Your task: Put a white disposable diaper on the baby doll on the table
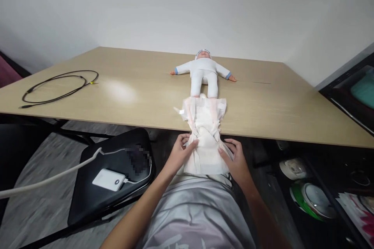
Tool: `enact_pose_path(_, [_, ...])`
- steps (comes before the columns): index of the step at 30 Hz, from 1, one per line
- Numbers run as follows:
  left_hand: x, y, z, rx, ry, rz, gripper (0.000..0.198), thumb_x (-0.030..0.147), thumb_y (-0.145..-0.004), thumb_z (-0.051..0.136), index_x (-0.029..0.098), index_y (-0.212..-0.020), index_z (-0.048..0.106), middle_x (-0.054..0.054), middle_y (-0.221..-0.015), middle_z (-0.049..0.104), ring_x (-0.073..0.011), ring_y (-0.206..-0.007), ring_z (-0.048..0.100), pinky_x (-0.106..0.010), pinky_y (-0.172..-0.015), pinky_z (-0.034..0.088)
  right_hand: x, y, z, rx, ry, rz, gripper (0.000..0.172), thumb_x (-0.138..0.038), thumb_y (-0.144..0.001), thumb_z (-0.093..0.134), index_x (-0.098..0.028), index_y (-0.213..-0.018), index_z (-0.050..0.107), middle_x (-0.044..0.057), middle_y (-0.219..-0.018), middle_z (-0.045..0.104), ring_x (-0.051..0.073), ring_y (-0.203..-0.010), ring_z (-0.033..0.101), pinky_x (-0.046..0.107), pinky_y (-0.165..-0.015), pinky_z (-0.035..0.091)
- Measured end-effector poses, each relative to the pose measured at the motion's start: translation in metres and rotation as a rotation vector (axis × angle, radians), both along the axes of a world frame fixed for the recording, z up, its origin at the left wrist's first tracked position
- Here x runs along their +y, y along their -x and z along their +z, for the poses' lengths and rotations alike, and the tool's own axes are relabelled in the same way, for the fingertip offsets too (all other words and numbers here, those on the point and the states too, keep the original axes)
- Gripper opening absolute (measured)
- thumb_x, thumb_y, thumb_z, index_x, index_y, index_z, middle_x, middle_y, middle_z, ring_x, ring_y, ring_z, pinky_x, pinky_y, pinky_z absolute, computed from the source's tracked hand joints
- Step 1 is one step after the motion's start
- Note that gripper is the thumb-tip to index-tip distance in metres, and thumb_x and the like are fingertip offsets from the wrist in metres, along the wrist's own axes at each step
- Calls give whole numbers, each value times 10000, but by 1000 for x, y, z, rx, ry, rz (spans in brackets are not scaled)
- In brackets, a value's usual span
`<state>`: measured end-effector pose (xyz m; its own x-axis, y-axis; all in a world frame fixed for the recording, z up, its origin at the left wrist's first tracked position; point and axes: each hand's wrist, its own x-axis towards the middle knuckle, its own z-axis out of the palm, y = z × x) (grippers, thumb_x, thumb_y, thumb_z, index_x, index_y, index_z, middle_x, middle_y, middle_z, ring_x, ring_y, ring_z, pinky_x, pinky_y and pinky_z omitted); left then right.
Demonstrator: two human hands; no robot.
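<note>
An unfolded white diaper (204,124) lies partly on the table and hangs over its front edge toward my body. My left hand (182,149) is closed on the diaper's left side, thumb on top and fingers behind. On the opposite side, my right hand (235,155) pinches the diaper's edge the same way. A fastening tab sticks out at the far left corner of the diaper. Just beyond its far end a baby doll (204,68) in white clothes with blue cuffs lies on its back, arms spread and feet toward me.
A coiled black cable (58,95) lies on the left of the wooden table (140,85). Below, a black chair (87,186) holds a white power bank (109,179) with a cable. Shelves with containers (315,200) stand at lower right. A dark-framed case (350,93) is at the right.
</note>
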<state>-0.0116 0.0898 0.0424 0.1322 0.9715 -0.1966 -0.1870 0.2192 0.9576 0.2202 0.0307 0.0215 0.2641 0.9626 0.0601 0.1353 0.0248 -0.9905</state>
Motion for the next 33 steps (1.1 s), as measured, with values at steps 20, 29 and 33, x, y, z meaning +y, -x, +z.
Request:
enact_pose_path(20, [-27, 5, -15, 95, -47, -184, 520, 656, -944, 742, 179, -1148, 707, -101, -1173, 759, -305, -1142, 698, -367, -972, 535, 146, -35, 66, -851, -380, 36, 352, -219, -912, 672, -187, -1262, 651, 125, -1157, 757, 353, -1102, 663, 561, -1060, 529])
enact_pose_path(29, [-31, 0, -10, 56, -12, -181, 522, 653, -937, 767, 182, -1156, 726, -102, -1201, 778, -289, -1157, 709, -336, -970, 549, 128, -70, 78, -753, -341, 294, 330, -477, -953, 750, -239, -1181, 754, 78, -1150, 767, 294, -1044, 669, 484, -1003, 532])
enact_pose_path(33, [-32, -1, -8, 18, 3, -185, 515, 647, -921, 787, 189, -1151, 730, -108, -1197, 795, -298, -1123, 735, -350, -939, 568, 127, -74, 81, -717, -305, 281, 391, -501, -922, 781, -236, -1208, 765, 72, -1056, 735, 270, -952, 650, 463, -963, 536])
